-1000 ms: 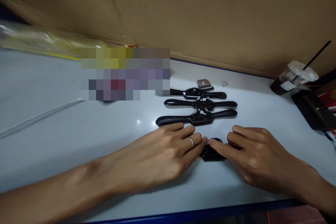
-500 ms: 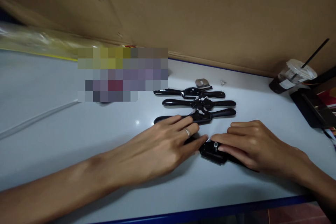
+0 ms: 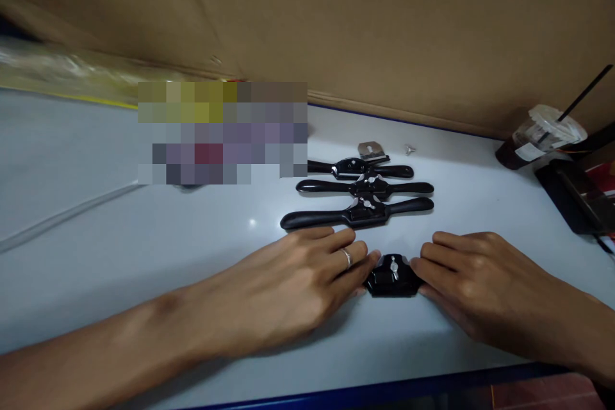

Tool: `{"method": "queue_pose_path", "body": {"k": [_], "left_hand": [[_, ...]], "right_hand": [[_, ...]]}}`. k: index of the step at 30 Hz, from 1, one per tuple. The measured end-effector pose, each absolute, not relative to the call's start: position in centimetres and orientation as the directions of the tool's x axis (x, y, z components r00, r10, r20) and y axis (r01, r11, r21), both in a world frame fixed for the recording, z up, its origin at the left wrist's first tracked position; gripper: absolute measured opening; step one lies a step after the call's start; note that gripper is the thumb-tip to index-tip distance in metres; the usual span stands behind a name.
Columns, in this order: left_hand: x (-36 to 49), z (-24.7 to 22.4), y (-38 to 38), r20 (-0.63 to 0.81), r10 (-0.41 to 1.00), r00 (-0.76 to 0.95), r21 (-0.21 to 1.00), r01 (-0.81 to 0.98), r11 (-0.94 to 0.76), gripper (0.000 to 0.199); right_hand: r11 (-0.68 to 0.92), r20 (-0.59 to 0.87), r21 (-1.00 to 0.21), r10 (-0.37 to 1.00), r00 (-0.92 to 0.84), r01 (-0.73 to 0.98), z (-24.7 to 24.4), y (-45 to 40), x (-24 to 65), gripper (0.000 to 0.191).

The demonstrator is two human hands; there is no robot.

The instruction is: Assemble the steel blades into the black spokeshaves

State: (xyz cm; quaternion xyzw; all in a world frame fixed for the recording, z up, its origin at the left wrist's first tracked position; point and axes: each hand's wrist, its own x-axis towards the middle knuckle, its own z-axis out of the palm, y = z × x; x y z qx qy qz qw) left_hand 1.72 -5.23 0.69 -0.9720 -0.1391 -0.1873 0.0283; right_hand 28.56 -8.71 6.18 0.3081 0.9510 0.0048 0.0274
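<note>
A black spokeshave point(image 3: 393, 282) lies low on the white table between my hands, its silver thumbscrew facing up. My left hand point(image 3: 312, 275), with a ring on one finger, is closed around its left handle. Around the right handle my right hand point(image 3: 473, 278) is closed too, fingertips beside the blade cap. Both handles are hidden under my fingers. Just beyond lie three more black spokeshaves: a near one point(image 3: 368, 211), a middle one point(image 3: 369, 188) and a far one point(image 3: 350, 168). Behind the far one are a loose metal blade piece point(image 3: 371, 150) and a small silver screw point(image 3: 409, 150).
A plastic cup point(image 3: 541, 138) with a dark drink and black straw stands at the right rear, near a black object point(image 3: 571, 195). A cardboard wall point(image 3: 384, 32) rises behind the table point(image 3: 144, 282). A pixelated patch hides things at left; a pale cable point(image 3: 72, 214) runs from it.
My right hand has moved off the thumbscrew and back to the right handle. The spokeshave has turned to lie straighter. My left hand has shifted slightly down, off the near spokeshave.
</note>
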Motion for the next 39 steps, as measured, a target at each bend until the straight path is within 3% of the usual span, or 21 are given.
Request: {"method": "queue_pose_path", "body": {"k": [5,18,39], "left_hand": [[1.75,0.84,-5.30,0.385,0.257,0.887,-0.002,0.279,-0.960,0.030],[1.70,0.99,-5.19,0.365,0.246,0.898,-0.030,0.275,-0.961,0.029],[2.07,1.54,-5.15,0.349,0.289,0.892,0.047,0.291,-0.956,0.031]], "right_hand": [[0.827,-0.023,0.040,0.563,-0.826,0.562,6.34,-8.72,28.15,0.031],[0.781,-0.060,0.041,0.625,-0.779,0.623,6.19,-9.23,28.33,0.029],[0.760,-0.125,-0.085,0.633,-0.764,0.644,6.25,-9.01,28.64,0.031]]}}
